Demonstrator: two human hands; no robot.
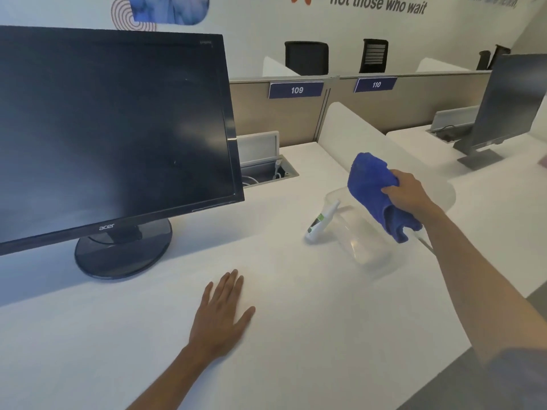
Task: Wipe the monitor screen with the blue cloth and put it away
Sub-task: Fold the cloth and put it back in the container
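A black monitor with a dark screen stands at the left of the white desk on a round black base. My right hand grips a bunched blue cloth in the air, right of the monitor and above a clear plastic container. A fold of the cloth hangs down below my wrist. My left hand lies flat on the desk in front of the monitor base, fingers spread, holding nothing.
A small white spray bottle leans against the clear container's left side. An open cable box sits behind the monitor. A white divider separates this desk from the neighbouring one, where a second monitor stands.
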